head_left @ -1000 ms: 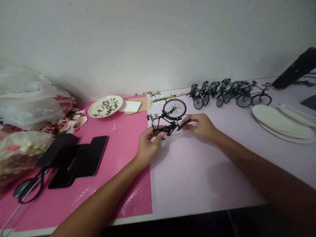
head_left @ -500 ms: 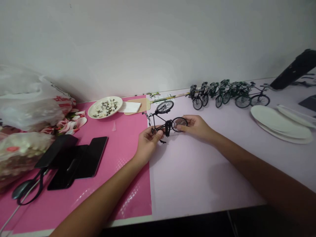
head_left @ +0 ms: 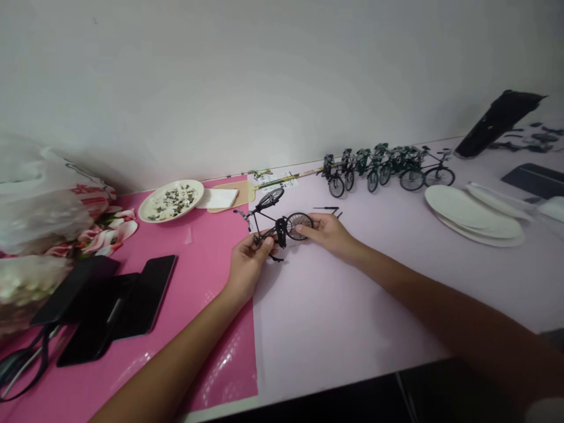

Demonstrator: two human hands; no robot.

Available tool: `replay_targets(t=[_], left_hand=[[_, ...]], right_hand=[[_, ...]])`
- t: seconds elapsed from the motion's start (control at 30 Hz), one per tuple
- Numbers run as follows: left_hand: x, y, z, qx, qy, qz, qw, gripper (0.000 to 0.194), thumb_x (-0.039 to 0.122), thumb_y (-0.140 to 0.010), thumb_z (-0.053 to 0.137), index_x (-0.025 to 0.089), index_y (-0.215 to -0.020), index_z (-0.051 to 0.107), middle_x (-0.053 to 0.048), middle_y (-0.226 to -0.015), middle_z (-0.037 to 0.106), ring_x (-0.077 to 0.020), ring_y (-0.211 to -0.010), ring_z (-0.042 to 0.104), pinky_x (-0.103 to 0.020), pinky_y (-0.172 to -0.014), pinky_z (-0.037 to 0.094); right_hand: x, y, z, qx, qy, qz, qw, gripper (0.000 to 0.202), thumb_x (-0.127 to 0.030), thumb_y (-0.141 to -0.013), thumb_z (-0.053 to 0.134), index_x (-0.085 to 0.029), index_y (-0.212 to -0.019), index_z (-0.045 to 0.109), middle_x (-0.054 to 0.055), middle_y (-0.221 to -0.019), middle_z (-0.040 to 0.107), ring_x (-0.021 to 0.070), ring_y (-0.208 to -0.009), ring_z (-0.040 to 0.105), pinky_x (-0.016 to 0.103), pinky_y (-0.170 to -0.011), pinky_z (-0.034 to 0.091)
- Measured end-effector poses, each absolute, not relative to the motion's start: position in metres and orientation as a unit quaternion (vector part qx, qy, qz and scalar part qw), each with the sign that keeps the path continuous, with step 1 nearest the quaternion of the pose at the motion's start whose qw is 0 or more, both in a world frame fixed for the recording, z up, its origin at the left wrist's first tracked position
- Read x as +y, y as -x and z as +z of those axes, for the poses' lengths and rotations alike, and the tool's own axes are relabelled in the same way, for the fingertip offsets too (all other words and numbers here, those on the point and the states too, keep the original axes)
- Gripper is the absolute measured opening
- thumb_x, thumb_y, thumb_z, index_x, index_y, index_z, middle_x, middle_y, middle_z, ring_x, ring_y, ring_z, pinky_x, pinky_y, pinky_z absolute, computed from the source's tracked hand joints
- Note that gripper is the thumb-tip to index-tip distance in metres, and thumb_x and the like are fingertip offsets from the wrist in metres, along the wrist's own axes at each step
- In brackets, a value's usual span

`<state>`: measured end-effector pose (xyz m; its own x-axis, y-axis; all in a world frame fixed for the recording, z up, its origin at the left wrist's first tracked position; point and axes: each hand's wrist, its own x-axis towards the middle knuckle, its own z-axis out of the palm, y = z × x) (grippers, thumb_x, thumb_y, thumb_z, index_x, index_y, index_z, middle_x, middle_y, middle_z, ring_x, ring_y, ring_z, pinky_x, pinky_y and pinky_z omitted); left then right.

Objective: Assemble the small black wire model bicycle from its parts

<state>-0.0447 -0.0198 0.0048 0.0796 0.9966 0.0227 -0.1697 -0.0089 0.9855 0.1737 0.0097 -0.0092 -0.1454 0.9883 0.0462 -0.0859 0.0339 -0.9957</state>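
Observation:
A black miniature bicycle [head_left: 281, 230] is held tilted above the table, its handlebars at the left. My left hand [head_left: 252, 258] pinches it by the frame near the saddle, thumb on top. With thumb and fingers, my right hand [head_left: 328, 234] grips the spoked rear wheel from the right side. The front wheel [head_left: 270, 198] points up and away from me, touched by neither hand. Just beyond my right hand lies a small thin black part [head_left: 326, 208] on the pale table top.
Several finished miniature bicycles [head_left: 381, 167] stand in a row by the wall. White oval plates [head_left: 473, 214] lie at right, near a dark tilted case [head_left: 496, 123]. At left are a dish of small pieces [head_left: 171, 201], phones [head_left: 154, 294] and plastic bags [head_left: 48, 200].
The camera view has turned, shifting most of the scene leftward. Both hands still hold the miniature bicycle in nearly the same pose. The thin black part beyond my right hand now shows.

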Motion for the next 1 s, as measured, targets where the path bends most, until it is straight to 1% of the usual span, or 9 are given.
replay_targets(t=[0.07, 0.13, 0.3, 0.37, 0.5, 0.6, 0.7, 0.87, 1.0], left_hand=[[-0.020, 0.045, 0.003, 0.430, -0.476, 0.529, 0.556, 0.049, 0.051, -0.071, 0.093, 0.017, -0.104, 0.079, -0.007, -0.096, 0.080, -0.0173, -0.078, 0.070, -0.034, -0.084, 0.058], [-0.020, 0.045, 0.002, 0.429, -0.472, 0.532, 0.556, 0.048, 0.049, -0.071, 0.093, 0.017, -0.104, 0.079, -0.007, -0.097, 0.080, -0.0172, -0.079, 0.071, -0.033, -0.085, 0.058], [-0.020, 0.044, 0.001, 0.428, -0.469, 0.543, 0.549, 0.048, 0.049, -0.071, 0.094, 0.017, -0.103, 0.080, -0.008, -0.099, 0.081, -0.0178, -0.083, 0.072, -0.032, -0.084, 0.059], [-0.021, 0.044, 0.002, 0.431, -0.472, 0.542, 0.545, 0.050, 0.050, -0.070, 0.094, 0.017, -0.105, 0.080, -0.008, -0.099, 0.081, -0.0170, -0.082, 0.072, -0.030, -0.082, 0.058], [-0.022, 0.043, 0.005, 0.442, -0.475, 0.533, 0.543, 0.053, 0.050, -0.069, 0.094, 0.016, -0.107, 0.081, -0.007, -0.096, 0.081, -0.0150, -0.077, 0.070, -0.028, -0.078, 0.057], [-0.023, 0.042, 0.007, 0.450, -0.480, 0.523, 0.542, 0.050, 0.050, -0.068, 0.094, 0.015, -0.102, 0.082, -0.007, -0.091, 0.081, -0.0147, -0.075, 0.068, -0.027, -0.074, 0.055], [-0.024, 0.041, 0.009, 0.454, -0.493, 0.512, 0.537, 0.049, 0.048, -0.069, 0.094, 0.015, -0.104, 0.083, -0.006, -0.086, 0.080, -0.0146, -0.072, 0.067, -0.026, -0.070, 0.054], [-0.025, 0.041, 0.010, 0.456, -0.503, 0.503, 0.535, 0.049, 0.045, -0.070, 0.093, 0.017, -0.109, 0.084, -0.005, -0.085, 0.080, -0.0143, -0.071, 0.065, -0.027, -0.070, 0.053], [-0.025, 0.040, 0.010, 0.458, -0.509, 0.498, 0.532, 0.047, 0.043, -0.072, 0.092, 0.017, -0.110, 0.084, -0.005, -0.085, 0.080, -0.0143, -0.070, 0.065, -0.027, -0.068, 0.052]], right_hand=[[0.011, -0.173, -0.010, -0.526, 0.415, 0.540, 0.509, 0.039, -0.049, -0.074, 0.089, -0.022, -0.100, 0.080, 0.006, -0.104, 0.082, 0.0234, -0.094, 0.077, 0.039, -0.092, 0.062], [0.012, -0.172, -0.010, -0.528, 0.412, 0.529, 0.521, 0.038, -0.050, -0.074, 0.089, -0.022, -0.099, 0.080, 0.006, -0.105, 0.082, 0.0245, -0.097, 0.077, 0.042, -0.096, 0.061], [0.011, -0.170, -0.012, -0.492, 0.431, 0.542, 0.527, 0.043, -0.053, -0.069, 0.093, -0.022, -0.096, 0.080, 0.007, -0.100, 0.082, 0.0279, -0.095, 0.078, 0.048, -0.094, 0.065], [0.009, -0.167, -0.012, -0.478, 0.431, 0.554, 0.528, 0.047, -0.055, -0.067, 0.094, -0.021, -0.096, 0.081, 0.007, -0.098, 0.083, 0.0276, -0.093, 0.078, 0.049, -0.094, 0.065], [0.003, -0.163, -0.011, -0.465, 0.423, 0.565, 0.533, 0.050, -0.055, -0.069, 0.092, -0.018, -0.101, 0.082, 0.009, -0.098, 0.083, 0.0256, -0.093, 0.079, 0.047, -0.095, 0.066], [0.001, -0.162, -0.009, -0.462, 0.417, 0.577, 0.529, 0.051, -0.054, -0.069, 0.092, -0.017, -0.102, 0.083, 0.009, -0.100, 0.084, 0.0258, -0.095, 0.079, 0.048, -0.097, 0.065], [0.000, -0.161, -0.009, -0.463, 0.417, 0.584, 0.520, 0.049, -0.054, -0.069, 0.093, -0.017, -0.101, 0.084, 0.009, -0.100, 0.084, 0.0266, -0.095, 0.079, 0.050, -0.098, 0.065], [-0.002, -0.161, -0.010, -0.452, 0.422, 0.594, 0.515, 0.042, -0.050, -0.072, 0.091, -0.018, -0.098, 0.085, 0.009, -0.097, 0.083, 0.0257, -0.092, 0.079, 0.050, -0.097, 0.065], [-0.002, -0.161, -0.011, -0.465, 0.415, 0.594, 0.508, 0.042, -0.045, -0.072, 0.092, -0.018, -0.103, 0.084, 0.010, -0.102, 0.083, 0.0261, -0.096, 0.079, 0.049, -0.097, 0.064]])
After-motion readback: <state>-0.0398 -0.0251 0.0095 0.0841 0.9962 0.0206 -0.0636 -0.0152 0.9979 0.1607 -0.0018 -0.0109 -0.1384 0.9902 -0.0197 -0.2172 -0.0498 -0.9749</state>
